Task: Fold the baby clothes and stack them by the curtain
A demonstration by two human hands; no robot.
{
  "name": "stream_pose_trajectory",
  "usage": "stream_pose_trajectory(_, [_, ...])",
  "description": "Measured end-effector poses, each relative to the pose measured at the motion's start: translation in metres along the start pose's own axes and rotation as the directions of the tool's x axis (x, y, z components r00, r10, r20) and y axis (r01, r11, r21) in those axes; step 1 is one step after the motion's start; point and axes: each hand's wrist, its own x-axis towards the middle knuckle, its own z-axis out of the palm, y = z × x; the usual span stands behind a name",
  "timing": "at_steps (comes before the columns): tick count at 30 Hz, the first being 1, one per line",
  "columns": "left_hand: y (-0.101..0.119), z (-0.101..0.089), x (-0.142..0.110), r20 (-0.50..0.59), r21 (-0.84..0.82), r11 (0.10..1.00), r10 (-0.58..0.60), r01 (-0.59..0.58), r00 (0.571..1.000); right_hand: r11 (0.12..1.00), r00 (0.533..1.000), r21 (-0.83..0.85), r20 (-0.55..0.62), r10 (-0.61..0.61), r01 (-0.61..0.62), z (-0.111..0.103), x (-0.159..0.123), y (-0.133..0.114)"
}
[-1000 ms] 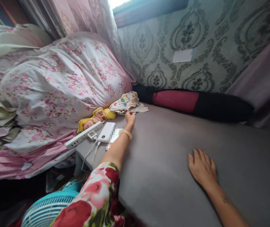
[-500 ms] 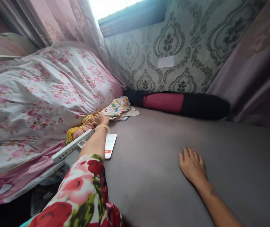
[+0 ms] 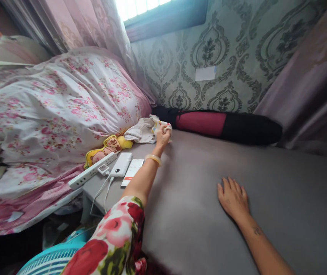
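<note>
Up at the far left corner of the worktop [image 3: 192, 183], the left hand [image 3: 163, 136] has its grip clamped on the patterned part of the crumpled cloth [image 3: 142, 131], fingers curled together! Over to the right, the right hand [image 3: 233, 198] lies palm down, fingers slightly apart, touching the worktop. Near the left edge, the phone [image 3: 133, 170] sits just beside the power bank [image 3: 122, 165].

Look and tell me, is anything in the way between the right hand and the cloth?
Yes, the left hand and its wrist. That hand is gripping the right end of the cloth, on the side facing the right hand. I see nothing else between them.
</note>
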Motion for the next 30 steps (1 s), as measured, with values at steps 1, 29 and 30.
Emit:
stream_pose_trajectory(1, [0.001, 0.014, -0.014, 0.054, -0.093, 0.996, 0.018, -0.013, 0.998, 1.0, 1.0, 0.004, -0.005, -0.005, 0.005, 0.0, 0.0, 0.0])
stream_pose_trajectory(29, [0.035, 0.115, -0.19, 0.558, -0.514, 0.712, -0.147, 0.479, 0.817, 0.515, 0.98, 0.857, -0.098, 0.171, -0.004, -0.02, 0.013, 0.013])
stream_pose_trajectory(30, [0.035, 0.112, -0.187, 0.557, -0.497, 0.72, -0.163, 0.484, 0.814, 0.5, 0.979, 0.866, -0.101, 0.179, -0.002, -0.021, 0.013, 0.016])
